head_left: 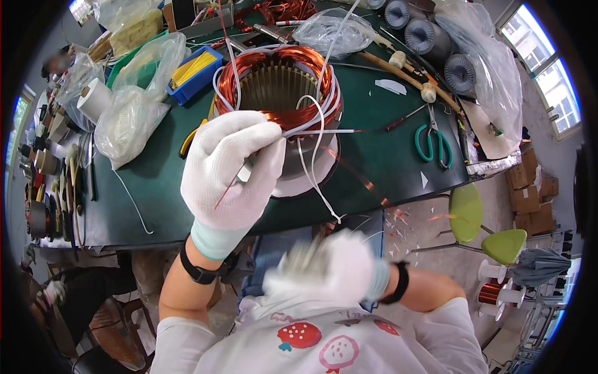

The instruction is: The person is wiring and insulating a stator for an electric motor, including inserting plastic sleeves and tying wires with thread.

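A motor stator [280, 90] stands on the green bench, with orange copper windings [249, 65] round its top and pale sleeved leads rising from it. My left hand [230, 168], in a white knitted glove, is at the stator's near left rim. Its thumb and fingers are pinched together; what lies between them is hidden. A thin reddish wire [227, 194] crosses the palm. White lacing cord [309, 168] hangs in a loop down the stator's front, past the bench edge. My right hand [339, 268], also gloved, is low before my body, and motion smears its fingers.
Right of the stator lie green-handled scissors [430, 140], a thin screwdriver [405, 118] and a wooden-handled mallet [405, 75]. A blue bin [194, 75] with yellow strips and plastic bags [131, 124] are at left. Green chairs [466, 214] stand beyond the bench's right front edge.
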A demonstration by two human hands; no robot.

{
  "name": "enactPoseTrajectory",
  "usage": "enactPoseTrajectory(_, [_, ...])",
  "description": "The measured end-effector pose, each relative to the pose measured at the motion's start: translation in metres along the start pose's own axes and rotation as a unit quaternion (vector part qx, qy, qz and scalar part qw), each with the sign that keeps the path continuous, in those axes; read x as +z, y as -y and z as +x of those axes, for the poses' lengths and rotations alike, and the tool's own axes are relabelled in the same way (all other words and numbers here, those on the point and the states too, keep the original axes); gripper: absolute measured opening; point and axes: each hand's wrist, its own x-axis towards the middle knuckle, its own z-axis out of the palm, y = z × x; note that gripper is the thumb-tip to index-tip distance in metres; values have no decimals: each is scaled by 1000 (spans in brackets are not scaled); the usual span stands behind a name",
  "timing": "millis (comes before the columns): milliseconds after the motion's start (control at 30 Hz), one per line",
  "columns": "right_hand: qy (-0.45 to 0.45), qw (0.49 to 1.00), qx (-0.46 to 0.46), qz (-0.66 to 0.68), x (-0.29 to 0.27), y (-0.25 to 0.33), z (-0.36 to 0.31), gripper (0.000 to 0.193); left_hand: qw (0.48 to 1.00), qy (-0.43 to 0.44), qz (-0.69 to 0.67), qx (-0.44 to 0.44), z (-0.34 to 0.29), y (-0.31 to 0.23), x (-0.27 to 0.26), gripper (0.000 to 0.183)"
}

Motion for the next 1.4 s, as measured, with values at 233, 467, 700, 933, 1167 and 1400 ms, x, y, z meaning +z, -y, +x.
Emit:
enactPoseTrajectory(233, [-397, 890, 225, 7, -34, -78, 41, 37, 1000, 4, 17, 18, 0, 2, -5, 23])
enactPoseTrajectory(467, [-410, 897, 160, -37, -30, -93, 48, 28, 997, -64, 12, -30, 6, -8, -16, 37])
enactPoseTrajectory(700, [-408, 897, 169, -27, -33, -91, 43, 27, 920, 117, 301, 223, 23, -29, -11, 36])
enactPoseTrajectory(933, [-312, 910, 226, -153, -38, -34, 34, 32, 939, 130, 221, 227, 22, 13, -16, 31])
enactPoseTrajectory(1167, [-524, 770, 332, 148, 43, -25, -56, 38, 945, 75, 181, 261, 22, 21, -5, 36])
enactPoseTrajectory(1400, [-521, 820, 190, 144, 69, 27, -130, 19, 957, 80, 180, 215, 22, 8, -6, 30])
